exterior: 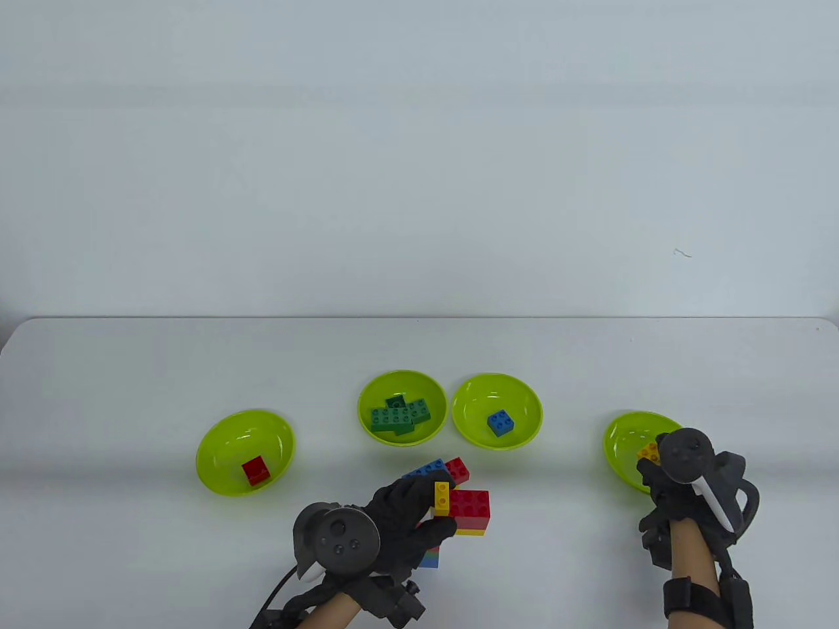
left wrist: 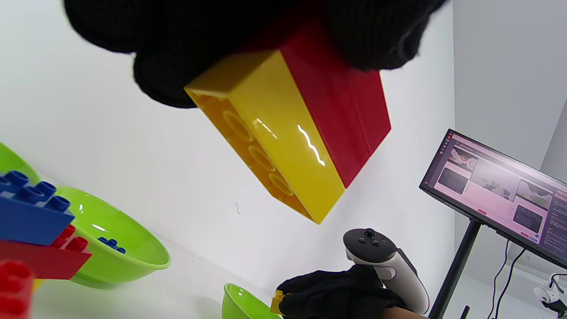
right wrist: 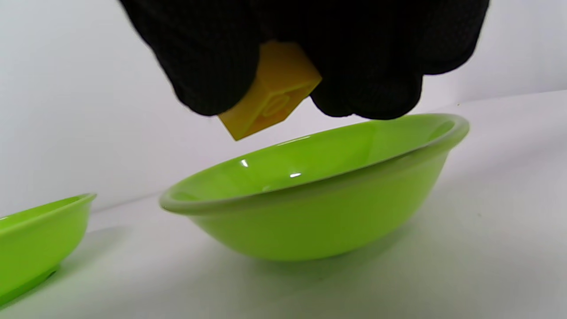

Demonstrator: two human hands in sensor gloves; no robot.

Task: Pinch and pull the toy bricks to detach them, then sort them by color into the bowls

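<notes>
Right hand: fingers pinch a small yellow brick just above the rightmost green bowl. Left hand: fingers grip a stacked red-and-yellow brick cluster above the worktop, near loose blue and red bricks.

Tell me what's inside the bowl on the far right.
Nothing shows resting in the far-right bowl; the right wrist view shows bare green inside. The right hand pinches a yellow brick above it. The hand hides part of the bowl from above.
</notes>
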